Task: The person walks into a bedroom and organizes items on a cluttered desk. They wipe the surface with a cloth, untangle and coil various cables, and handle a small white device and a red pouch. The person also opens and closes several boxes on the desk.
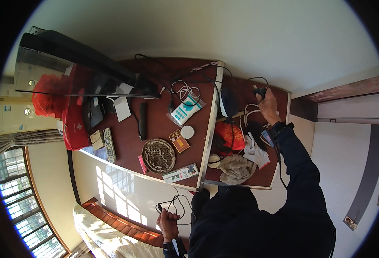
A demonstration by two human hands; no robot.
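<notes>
My right hand [267,104] is shut on a black power plug [259,91] with a thin black cable, above the red tabletop at the right. At the lower middle, off the table's front edge, my left hand [168,224] grips the end of a black cable [180,206], whose loops hang beside the fingers. Near my right wrist lie a white-and-grey work glove [254,151], a red bag [231,135] and a looped white cable [248,116]. A grey cloth [238,169] is bunched at the table's front, and a dark-blue and white rounded object [229,101] stands farther back.
A television [79,64] stands at the left rear. On the higher red surface are a woven basket [159,156], a remote control [109,145], a packet of tissues [187,109], a round white lid [187,132], a red first-aid bag [75,127] and tangled cables. A metal-edged step [209,138] divides the surfaces.
</notes>
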